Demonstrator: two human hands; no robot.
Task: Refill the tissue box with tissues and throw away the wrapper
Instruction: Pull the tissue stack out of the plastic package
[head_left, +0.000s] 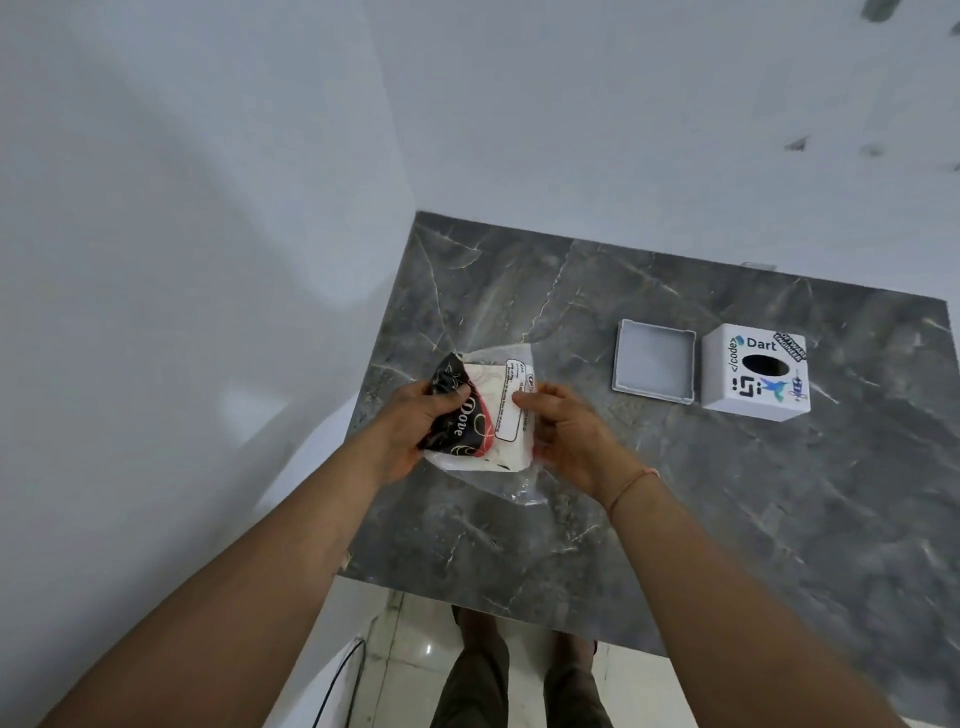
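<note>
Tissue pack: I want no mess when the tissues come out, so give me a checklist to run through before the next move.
1. Both hands on the pack: ok, left hand at the dark printed end, right hand at the other side.
2. Wrapper opened: cannot tell.
3. Box apart from its base: ok, they stand side by side.
4. Base empty: ok.
5. Counter bare around the pack: ok.
6. Bin for the wrapper in view: not ok.
</note>
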